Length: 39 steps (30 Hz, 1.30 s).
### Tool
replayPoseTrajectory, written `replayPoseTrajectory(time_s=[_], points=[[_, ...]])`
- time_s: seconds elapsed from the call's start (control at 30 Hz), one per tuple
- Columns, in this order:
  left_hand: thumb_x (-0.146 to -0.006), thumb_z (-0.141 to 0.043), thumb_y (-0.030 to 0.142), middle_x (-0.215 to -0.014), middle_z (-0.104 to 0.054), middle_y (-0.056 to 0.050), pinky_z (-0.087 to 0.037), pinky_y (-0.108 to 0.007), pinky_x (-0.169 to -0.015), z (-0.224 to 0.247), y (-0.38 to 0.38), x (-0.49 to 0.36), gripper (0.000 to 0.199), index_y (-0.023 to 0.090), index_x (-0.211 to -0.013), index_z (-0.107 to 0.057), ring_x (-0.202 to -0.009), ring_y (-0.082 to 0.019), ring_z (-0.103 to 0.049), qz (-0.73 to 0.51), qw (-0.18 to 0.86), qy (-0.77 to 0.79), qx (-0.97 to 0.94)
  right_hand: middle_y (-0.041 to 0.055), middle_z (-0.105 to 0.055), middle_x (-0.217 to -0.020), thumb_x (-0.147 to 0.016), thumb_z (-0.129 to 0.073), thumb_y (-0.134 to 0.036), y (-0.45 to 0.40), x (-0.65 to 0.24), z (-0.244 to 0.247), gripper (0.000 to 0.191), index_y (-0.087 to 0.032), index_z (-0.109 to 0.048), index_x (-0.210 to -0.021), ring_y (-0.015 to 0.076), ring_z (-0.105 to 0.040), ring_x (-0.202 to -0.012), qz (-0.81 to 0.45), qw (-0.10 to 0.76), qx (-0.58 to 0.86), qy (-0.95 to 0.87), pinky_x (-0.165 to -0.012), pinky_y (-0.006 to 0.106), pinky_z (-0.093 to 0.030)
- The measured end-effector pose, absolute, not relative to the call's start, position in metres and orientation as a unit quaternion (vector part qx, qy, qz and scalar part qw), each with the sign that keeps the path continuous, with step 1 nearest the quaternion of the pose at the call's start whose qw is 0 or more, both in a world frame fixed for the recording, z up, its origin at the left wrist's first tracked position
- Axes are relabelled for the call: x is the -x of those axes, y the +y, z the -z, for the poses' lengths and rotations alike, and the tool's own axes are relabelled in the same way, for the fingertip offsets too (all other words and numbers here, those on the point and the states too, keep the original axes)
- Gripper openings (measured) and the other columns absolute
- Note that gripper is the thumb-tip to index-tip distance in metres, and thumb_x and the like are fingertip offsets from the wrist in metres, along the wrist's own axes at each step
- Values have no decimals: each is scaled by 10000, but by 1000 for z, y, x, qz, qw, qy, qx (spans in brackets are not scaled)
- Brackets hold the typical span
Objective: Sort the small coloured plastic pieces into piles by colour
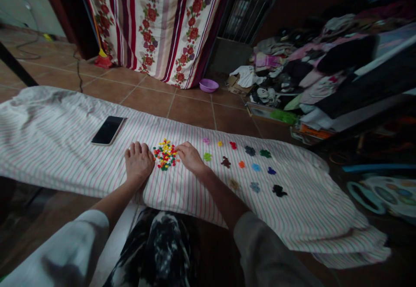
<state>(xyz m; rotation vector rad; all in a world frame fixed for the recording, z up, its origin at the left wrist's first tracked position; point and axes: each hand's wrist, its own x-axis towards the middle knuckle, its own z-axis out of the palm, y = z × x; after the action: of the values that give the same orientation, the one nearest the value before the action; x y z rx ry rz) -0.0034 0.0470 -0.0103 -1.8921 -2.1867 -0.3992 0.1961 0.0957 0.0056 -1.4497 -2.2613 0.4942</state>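
Observation:
A mixed pile of small red, yellow, green, white and orange pieces lies on the striped cloth. Flat on the cloth at its left edge rests my left hand, fingers stretched out and holding nothing. My right hand is at the pile's right edge with thumb and fingertips pinched together; anything between them is too small to make out. Right of that hand, little single-colour heaps are spread in rows, among them a lime green heap, a brown heap, a red heap and a black heap.
A phone lies on the cloth to the left. Beyond the table are a flowered curtain, a purple basin and a red broom or dustpan on the tiled floor. Heaped clothes fill the right side.

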Motion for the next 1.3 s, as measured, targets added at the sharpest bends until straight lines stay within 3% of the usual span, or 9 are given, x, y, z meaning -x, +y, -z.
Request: replayPoseTrajectory(time_s=[0.63,0.77,0.93,1.3], points=[[-924,-305,307,-1302,-550,-207,-347,-460,-980,7,45,3,380,119,-1128,-565,-1251,-336,-463,133,111,-742,647,35,-607,-905,-888,-572,-163,68,-203,0,84,-193,-651,-894,155,-568,-862,-165,147,513,-830,-799,255,-422],[-929,-282,312,-1192,-591,-190,-358,-448,-943,6,45,3,376,125,-1070,-576,-1192,-330,-487,126,119,-738,652,28,-600,-894,-862,-553,-111,66,-203,2,106,-188,-623,-880,148,-560,-842,-177,175,508,-824,-783,248,-426],[-926,-274,315,-1230,-566,-188,-352,-440,-949,4,44,2,375,136,-1056,-577,-1223,-325,-458,126,120,-740,649,15,-590,-833,-810,-516,-67,62,-209,8,160,-190,-596,-874,154,-554,-807,-180,217,514,-810,-771,258,-432],[-906,-285,305,-1134,-581,-195,-365,-452,-922,-2,41,1,369,134,-1033,-586,-1171,-321,-467,129,92,-739,654,22,-642,-888,-841,-525,-147,55,-274,-12,160,-210,-654,-913,139,-590,-784,-158,320,566,-743,-767,247,-466]])
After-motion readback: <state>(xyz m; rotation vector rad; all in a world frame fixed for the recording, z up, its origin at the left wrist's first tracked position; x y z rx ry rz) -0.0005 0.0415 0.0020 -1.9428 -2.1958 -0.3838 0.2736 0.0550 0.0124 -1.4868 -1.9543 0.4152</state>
